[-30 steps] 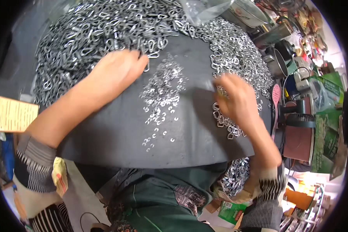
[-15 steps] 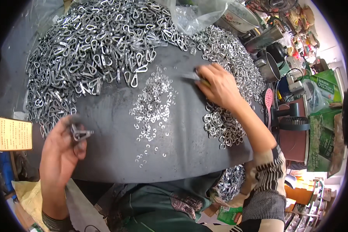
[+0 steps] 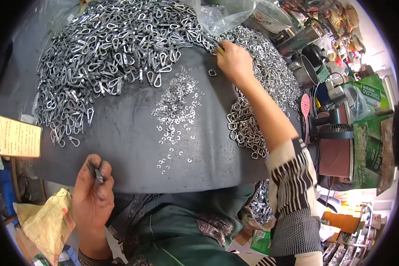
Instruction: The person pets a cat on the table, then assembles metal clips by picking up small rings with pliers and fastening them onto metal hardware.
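Note:
My left hand (image 3: 93, 190) is raised near the table's front left edge, fingers pinched on a dark metal snap hook (image 3: 98, 175) seen nearly end-on. At the back of the table, my right hand (image 3: 236, 63) grips pliers with a yellow handle (image 3: 220, 50). Their jaws point to where the big heap of grey snap hooks (image 3: 119, 44) meets a pile of silver rings (image 3: 277, 66). A single squarish ring (image 3: 212, 72) lies just below that hand. Small open C-shaped rings (image 3: 177, 99) are scattered over the table's middle.
Darker metal rings (image 3: 246, 126) are piled beside my right forearm. A lit phone (image 3: 17, 136) stands at the left edge. A plastic bag (image 3: 224, 17) and a basin (image 3: 270, 17) are at the back; a pink brush (image 3: 305, 106) and small fan (image 3: 334, 133) on the right.
My right hand has moved away from me and slightly left with the pliers. My left hand has come nearer and to the right, turning the snap hook. The squarish ring now shows apart on the table.

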A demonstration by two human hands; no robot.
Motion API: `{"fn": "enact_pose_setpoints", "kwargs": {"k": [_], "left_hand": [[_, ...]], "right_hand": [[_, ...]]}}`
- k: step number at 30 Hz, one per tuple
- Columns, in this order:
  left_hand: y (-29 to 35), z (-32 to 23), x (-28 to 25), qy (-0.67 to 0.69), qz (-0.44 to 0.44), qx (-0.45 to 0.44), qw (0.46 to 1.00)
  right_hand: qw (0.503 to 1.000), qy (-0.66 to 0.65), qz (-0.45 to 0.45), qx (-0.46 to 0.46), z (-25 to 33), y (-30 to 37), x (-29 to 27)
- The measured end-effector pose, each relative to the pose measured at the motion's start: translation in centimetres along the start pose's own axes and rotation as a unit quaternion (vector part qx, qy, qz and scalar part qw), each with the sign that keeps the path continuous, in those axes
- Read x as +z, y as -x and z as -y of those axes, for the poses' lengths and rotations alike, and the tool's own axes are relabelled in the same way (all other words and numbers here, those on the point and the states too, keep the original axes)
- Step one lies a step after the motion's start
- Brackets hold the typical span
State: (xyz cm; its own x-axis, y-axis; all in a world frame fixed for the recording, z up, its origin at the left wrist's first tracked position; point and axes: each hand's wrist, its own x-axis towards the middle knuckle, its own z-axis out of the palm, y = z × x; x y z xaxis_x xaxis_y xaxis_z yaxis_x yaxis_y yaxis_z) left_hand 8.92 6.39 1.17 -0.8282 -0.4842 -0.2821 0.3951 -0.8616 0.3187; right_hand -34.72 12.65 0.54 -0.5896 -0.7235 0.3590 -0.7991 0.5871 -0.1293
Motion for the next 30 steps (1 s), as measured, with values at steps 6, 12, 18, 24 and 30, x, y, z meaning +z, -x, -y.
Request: {"fn": "enact_pose_setpoints", "kwargs": {"k": [6,12,18,24,30], "left_hand": [[3.7,1.8,0.5,-0.078,-0.063,-0.028,0.995],[3.3,5.7,0.6,-0.195,-0.018,-0.158,0.968],[1.3,9.9,1.6,-0.215,-0.001,-0.087,0.973],[1.7,10.5,1.3,-0.153,-0.021,-0.062,0.986],[2.6,9.7,2.1,-0.296,0.006,-0.131,0.946]], "right_hand": [[0.998,0.056,0.011,0.023,0.1,0.2,0.1],[0.923,-0.298,0.237,-0.050,8.5,14.2,-9.2],[0.750,-0.568,0.290,0.178,10.5,25.3,-12.3],[0.768,-0.596,0.204,0.119,12.0,26.8,-10.8],[0.878,-0.401,0.256,-0.051,10.6,23.8,-12.0]]}}
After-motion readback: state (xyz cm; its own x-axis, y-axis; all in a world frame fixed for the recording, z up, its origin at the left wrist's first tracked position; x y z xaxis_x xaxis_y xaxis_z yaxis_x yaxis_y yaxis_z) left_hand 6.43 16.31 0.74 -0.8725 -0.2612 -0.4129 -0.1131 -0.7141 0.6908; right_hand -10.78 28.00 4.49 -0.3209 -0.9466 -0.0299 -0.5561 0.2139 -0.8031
